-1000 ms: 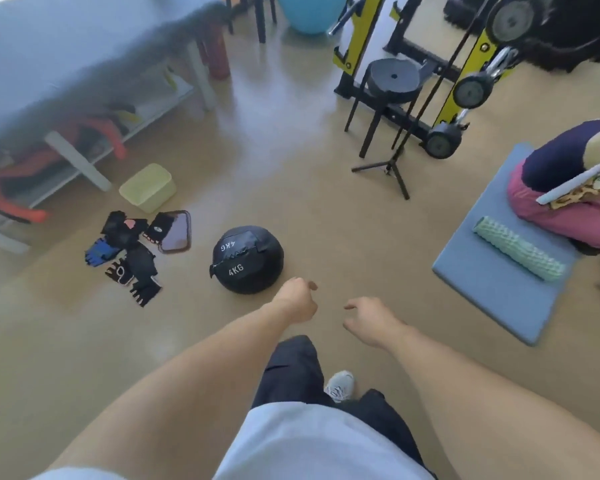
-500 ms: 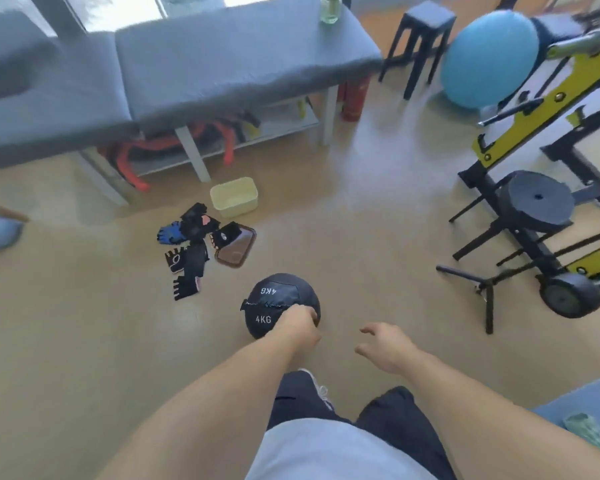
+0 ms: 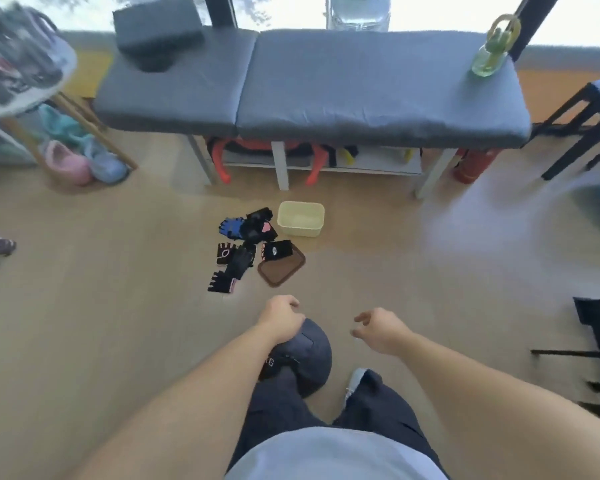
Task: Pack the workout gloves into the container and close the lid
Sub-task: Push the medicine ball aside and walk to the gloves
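Standing over the work area, the person is facing the task items, which are lying on the floor ahead of both hands and not yet touched. The left hand [image 3: 282,315] is hanging with fingers loosely curled and holding nothing; the right hand [image 3: 381,329] is likewise empty, fingers relaxed and slightly spread. Both are sitting well apart from the goods, which suggests an approach in progress rather than a grasp.

The workout gloves [image 3: 241,249] are lying in a loose heap of several pairs, black with blue and pink patches, overlapping one another. One black glove is resting partly on the brown lid [image 3: 280,270], which is lying flat on the floor just beside the heap; that glove will likely need lifting before the lid can be used. The yellow container [image 3: 301,218] is sitting open and upright, close behind the gloves and near the foot of the grey padded bench [image 3: 361,88]. Its interior is appearing empty, so packing is judged not yet begun.

A dark medicine ball [image 3: 309,355] is lying at the person's feet, between them and the gloves, and is presenting a tripping hazard on the way forward. A green bottle [image 3: 489,57] is standing on the bench, clear of the work.
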A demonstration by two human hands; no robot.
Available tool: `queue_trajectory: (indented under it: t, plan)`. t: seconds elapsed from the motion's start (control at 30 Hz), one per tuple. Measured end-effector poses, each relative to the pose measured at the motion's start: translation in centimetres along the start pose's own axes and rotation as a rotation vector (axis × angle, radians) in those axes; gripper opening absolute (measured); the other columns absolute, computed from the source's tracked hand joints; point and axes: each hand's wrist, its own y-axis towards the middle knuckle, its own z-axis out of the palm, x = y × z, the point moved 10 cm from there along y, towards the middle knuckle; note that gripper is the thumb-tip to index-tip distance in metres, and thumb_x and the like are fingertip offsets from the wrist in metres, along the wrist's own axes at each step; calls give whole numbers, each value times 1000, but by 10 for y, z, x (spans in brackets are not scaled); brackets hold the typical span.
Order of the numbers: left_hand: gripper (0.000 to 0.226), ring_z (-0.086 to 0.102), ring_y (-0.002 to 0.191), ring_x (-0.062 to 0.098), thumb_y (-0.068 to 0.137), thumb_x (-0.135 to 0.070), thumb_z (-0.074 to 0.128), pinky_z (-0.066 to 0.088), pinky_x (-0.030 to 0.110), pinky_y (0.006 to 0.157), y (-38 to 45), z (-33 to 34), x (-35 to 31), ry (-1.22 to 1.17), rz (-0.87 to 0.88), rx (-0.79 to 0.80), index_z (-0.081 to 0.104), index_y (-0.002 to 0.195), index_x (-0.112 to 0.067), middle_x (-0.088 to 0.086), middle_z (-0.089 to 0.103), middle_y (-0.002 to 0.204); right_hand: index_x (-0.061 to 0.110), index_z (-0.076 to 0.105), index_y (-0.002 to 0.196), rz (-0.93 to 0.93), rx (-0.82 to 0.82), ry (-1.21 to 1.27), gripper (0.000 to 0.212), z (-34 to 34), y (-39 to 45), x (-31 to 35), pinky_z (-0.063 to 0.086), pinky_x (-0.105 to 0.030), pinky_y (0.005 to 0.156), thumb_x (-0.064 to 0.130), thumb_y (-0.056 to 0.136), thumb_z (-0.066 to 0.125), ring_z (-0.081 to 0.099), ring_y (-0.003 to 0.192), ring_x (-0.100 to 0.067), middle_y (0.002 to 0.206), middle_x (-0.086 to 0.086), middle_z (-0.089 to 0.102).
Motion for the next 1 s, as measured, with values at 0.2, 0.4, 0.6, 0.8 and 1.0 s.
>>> queue_trajectory:
  t: [0.2, 0.4, 0.6, 0.8, 1.0]
  plan:
    - [44, 64, 113, 26, 95, -35, 62, 50, 34, 91, 26, -56, -20, -130, -32, -113, 55, 137, -30, 2, 61, 139, 21, 61, 136, -143, -2, -164, 42, -63, 46, 89, 49, -28, 89, 36, 97, 62, 63, 116, -24, 134, -4, 63]
    - [47, 59, 122, 26, 95, -32, 64, 48, 34, 97, 90, -115, 25, -250, -101, -122, 54, 140, -25, 4, 59, 141, 19, 61, 135, -193, 38, -229, 40, -47, 111, 177, 48, -28, 93, 31, 97, 59, 61, 121, -24, 137, -4, 62]
    - [43, 57, 123, 20, 94, -32, 66, 47, 33, 99, 197, -194, 105, -361, -163, -96, 58, 135, -24, 0, 60, 138, 19, 59, 137, -62, 92, -192, 42, -6, 195, 257, 49, -30, 96, 29, 97, 59, 61, 121, -26, 136, -6, 63]
    - [42, 58, 124, 16, 94, -33, 65, 46, 33, 102, 336, -232, 170, -347, -182, -37, 58, 135, -27, -6, 61, 138, 22, 60, 136, -66, 129, -112, 39, 33, 330, 344, 50, -27, 93, 29, 98, 58, 63, 117, -20, 136, -1, 63]
    - [47, 58, 126, 17, 93, -33, 64, 46, 33, 104, 532, -163, 241, -154, -133, 12, 56, 139, -26, -4, 59, 140, 24, 62, 133, -127, 134, -236, 41, 99, 553, 359, 51, -32, 90, 20, 95, 47, 64, 112, -27, 128, -4, 67]
